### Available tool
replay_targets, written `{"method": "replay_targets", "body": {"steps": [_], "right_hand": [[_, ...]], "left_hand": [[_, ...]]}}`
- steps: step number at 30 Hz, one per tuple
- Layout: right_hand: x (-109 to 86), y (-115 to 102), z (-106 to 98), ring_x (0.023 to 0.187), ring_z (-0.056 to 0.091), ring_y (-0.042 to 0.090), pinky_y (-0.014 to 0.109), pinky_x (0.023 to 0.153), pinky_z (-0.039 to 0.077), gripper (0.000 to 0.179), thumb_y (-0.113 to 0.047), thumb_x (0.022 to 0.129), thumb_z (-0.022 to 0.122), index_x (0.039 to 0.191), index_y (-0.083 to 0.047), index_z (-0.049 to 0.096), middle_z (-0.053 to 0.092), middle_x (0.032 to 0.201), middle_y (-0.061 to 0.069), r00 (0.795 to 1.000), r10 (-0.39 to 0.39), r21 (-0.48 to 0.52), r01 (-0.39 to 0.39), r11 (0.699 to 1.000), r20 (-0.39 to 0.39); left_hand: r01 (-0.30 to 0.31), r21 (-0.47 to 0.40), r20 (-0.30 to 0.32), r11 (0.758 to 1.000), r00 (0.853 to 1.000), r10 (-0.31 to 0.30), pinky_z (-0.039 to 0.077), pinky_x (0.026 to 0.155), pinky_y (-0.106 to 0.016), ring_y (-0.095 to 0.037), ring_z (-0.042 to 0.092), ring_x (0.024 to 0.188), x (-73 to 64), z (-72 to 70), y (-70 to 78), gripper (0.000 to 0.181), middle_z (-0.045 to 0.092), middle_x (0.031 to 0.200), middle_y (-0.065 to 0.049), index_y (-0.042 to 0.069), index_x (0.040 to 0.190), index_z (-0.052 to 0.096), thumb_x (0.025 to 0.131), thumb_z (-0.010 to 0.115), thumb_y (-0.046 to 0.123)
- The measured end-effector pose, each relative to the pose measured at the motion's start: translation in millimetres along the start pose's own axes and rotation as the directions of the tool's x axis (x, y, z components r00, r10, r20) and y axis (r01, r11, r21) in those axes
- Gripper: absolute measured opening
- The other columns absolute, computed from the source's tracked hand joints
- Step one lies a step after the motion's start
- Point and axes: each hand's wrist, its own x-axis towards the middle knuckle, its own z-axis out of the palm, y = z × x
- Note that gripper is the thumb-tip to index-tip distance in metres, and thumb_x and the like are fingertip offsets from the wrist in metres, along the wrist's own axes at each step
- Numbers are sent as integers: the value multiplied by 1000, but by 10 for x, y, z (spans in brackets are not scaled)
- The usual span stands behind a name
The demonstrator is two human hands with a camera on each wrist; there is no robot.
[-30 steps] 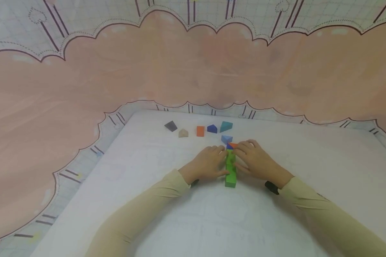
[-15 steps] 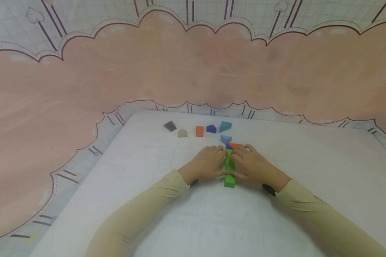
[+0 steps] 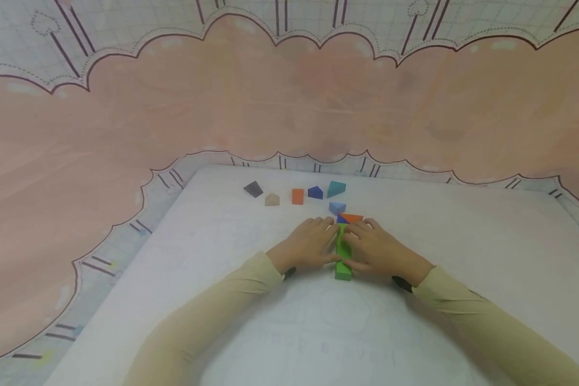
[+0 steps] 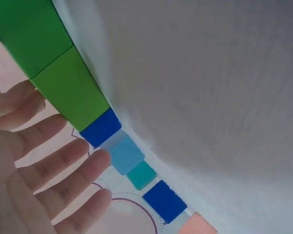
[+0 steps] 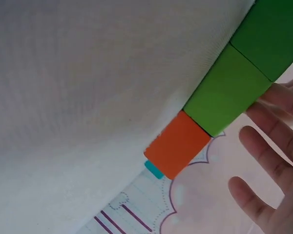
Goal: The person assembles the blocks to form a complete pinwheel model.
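Two green blocks, a darker one and a lighter one, lie end to end in a row on the white surface. My left hand is along their left side, its fingers spread and fairly straight with the tips at the blocks' edge. From the right, my right hand has its fingertips over the green row, fingers extended in the right wrist view. At the row's far end sit a blue triangular block and an orange triangular block, side by side. The right fingers partly cover the green tops.
Beyond the row is a light blue block. Farther back stand a teal block, a dark blue block, an orange rectangular block, a beige block and a dark grey block. A patterned cloth rises behind.
My right hand has moved left from beside the orange triangular block onto the green row, uncovering more of the orange one. My left hand stays nearly still.
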Motion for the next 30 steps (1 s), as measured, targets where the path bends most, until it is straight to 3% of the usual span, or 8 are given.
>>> {"method": "replay_targets", "body": {"steps": [9,16,22,30], "right_hand": [[-18,32,-45,105,55,25,50,95,43,48,-49,82,63,108,-9,59,61,110,8,998,-37,-16,36,999,-56],[-6,41,-29,104,55,24,49,95,44,49,-48,83,63,112,-9,58,59,110,7,998,-51,-15,50,999,-35],[16,31,-16,105,54,24,49,97,43,46,-48,84,62,111,-10,57,59,111,7,999,-36,2,36,999,10],[17,38,1,103,54,23,48,95,44,45,-47,83,63,107,-9,58,59,109,8,999,-54,-16,54,998,0]], "left_hand": [[-27,28,-16,999,999,27,47,94,-35,-19,52,105,21,-13,-3,68,52,124,-5,12,133,44,87,47,63],[-23,-5,42,1000,999,23,43,101,-37,-20,51,115,41,-67,-54,69,51,131,-6,13,137,42,88,48,61],[1,-17,59,1000,998,0,35,111,-41,-23,44,130,122,-111,-245,59,47,140,-5,15,137,44,92,47,53],[33,9,-9,999,999,-33,37,109,-38,-24,48,125,388,-226,-535,41,51,134,-9,12,132,50,95,54,28]]}}
